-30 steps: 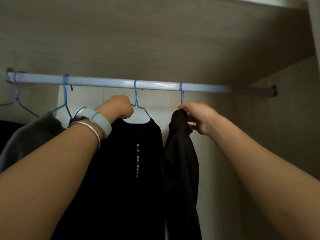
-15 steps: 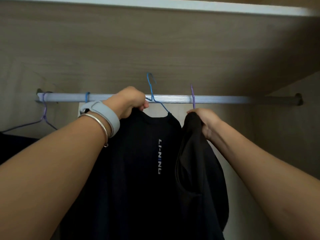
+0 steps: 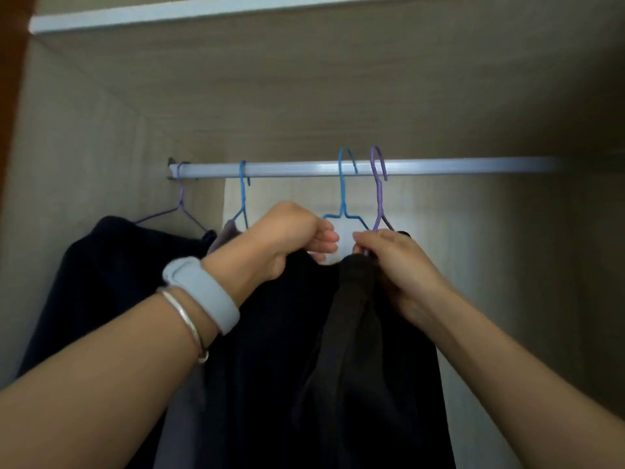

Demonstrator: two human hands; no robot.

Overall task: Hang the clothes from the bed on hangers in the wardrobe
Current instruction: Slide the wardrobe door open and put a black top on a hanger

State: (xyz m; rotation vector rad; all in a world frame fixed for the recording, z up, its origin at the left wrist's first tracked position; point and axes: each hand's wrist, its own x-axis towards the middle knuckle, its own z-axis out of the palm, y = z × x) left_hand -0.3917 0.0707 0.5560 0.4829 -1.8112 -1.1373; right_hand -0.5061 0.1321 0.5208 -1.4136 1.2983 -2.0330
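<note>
Gripping two garments at once, the person works at the centre of the frame, just below the rail (image 3: 439,165) of the wardrobe (image 3: 84,147). The left hand (image 3: 291,238) has its fingers curled round the shoulder of a black shirt (image 3: 270,367) that hangs from a blue hanger (image 3: 343,198). The right hand (image 3: 395,262) pinches the neck of a purple hanger (image 3: 378,198) together with the bunched top of a dark brown garment (image 3: 351,333).

Both hooks rise above the rail line; whether they sit fully over it I cannot tell.

Both garments look soft, limp and light, falling in loose folds toward the bottom of the frame, so they give no support of their own and will likely slide off a thin hanger if it tips. The hangers look like thin wire, probably springy and easy to twist. The safest hold seems to be the hanger's neck just under the hook, with cloth trapped against it, as the right hand has it.

At the upper left, another purple hanger (image 3: 181,204) and another blue hanger (image 3: 242,198) already carry clothes.
</note>
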